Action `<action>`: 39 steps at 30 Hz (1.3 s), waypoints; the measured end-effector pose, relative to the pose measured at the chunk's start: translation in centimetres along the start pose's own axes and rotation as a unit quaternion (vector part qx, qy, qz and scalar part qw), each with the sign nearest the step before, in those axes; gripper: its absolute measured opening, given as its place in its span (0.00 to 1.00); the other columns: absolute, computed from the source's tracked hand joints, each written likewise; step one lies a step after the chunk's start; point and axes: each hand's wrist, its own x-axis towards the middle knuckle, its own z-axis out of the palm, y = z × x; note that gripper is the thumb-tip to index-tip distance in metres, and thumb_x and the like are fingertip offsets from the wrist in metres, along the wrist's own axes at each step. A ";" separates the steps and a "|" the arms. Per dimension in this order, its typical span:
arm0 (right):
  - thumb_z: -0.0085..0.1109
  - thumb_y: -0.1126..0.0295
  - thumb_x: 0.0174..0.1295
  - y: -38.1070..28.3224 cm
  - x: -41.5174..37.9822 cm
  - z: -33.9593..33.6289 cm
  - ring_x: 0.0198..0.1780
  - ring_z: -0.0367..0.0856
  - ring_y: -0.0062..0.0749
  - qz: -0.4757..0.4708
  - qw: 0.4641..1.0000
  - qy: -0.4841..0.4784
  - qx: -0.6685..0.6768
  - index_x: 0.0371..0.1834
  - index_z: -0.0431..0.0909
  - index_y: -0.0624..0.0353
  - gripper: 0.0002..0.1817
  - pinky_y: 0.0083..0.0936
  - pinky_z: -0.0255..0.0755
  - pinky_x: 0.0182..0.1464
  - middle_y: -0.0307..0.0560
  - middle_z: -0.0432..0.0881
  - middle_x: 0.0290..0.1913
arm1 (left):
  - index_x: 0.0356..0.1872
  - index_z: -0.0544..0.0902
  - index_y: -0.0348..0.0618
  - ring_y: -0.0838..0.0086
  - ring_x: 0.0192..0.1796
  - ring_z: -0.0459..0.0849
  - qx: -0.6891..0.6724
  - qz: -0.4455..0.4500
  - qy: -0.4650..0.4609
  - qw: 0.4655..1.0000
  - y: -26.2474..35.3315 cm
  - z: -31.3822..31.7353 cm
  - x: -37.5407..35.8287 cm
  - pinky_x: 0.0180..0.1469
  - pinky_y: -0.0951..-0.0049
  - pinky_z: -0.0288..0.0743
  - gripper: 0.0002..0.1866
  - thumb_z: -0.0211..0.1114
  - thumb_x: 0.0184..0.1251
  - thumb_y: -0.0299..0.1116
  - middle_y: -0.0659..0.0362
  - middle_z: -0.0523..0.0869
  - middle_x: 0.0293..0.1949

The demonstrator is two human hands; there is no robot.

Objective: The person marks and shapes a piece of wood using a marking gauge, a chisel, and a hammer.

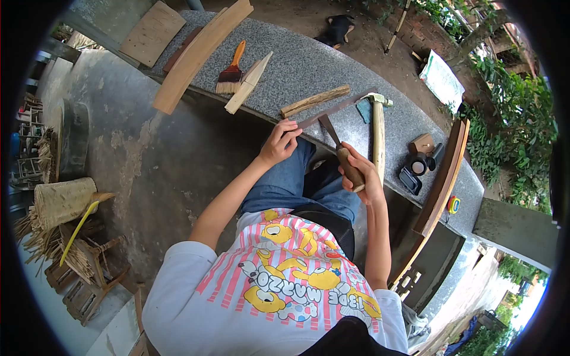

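Observation:
My left hand (279,142) pinches the near end of a thin dark strip (341,107) that lies slanted over the edge of the granite bench (309,65). My right hand (363,178) is closed around the wooden handle of a chisel (347,166). The chisel's metal blade (328,127) points up towards the strip, close beside my left fingers. Both hands are above my lap, over blue jeans (291,178).
On the bench lie a rough wooden stick (314,101), a hammer (378,133), a brush (231,71), a wooden wedge (249,83), a curved plank (199,53) and black containers (418,166). Another curved plank (442,178) leans at the right. A woven basket (59,202) and small wooden stools (89,279) stand at the left.

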 end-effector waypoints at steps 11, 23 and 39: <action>0.51 0.62 0.71 0.5 -0.2 0.1 0.17 0.67 0.23 0.030 0.999 -0.041 -0.004 0.76 0.62 0.56 0.30 0.19 0.60 0.20 0.49 0.74 0.33 | 0.48 0.83 0.42 0.57 0.58 0.81 0.002 0.001 0.005 1.000 0.0 0.1 0.1 0.64 0.55 0.76 0.18 0.65 0.55 0.16 0.55 0.79 0.48; 0.51 0.62 0.71 1.2 -0.2 0.6 0.17 0.66 0.23 -0.004 1.000 -0.005 0.005 0.75 0.64 0.57 0.29 0.19 0.61 0.20 0.49 0.75 0.32 | 0.47 0.83 0.41 0.59 0.57 0.81 0.023 0.007 -0.002 1.000 -0.1 0.1 0.0 0.65 0.55 0.76 0.17 0.65 0.55 0.18 0.55 0.79 0.49; 0.52 0.63 0.69 1.3 -0.5 0.3 0.18 0.70 0.25 0.013 1.000 -0.025 0.010 0.74 0.65 0.58 0.30 0.21 0.62 0.21 0.50 0.75 0.32 | 0.48 0.84 0.43 0.59 0.58 0.81 0.027 0.010 -0.007 1.000 -0.2 0.1 0.0 0.65 0.55 0.76 0.18 0.65 0.56 0.18 0.56 0.81 0.49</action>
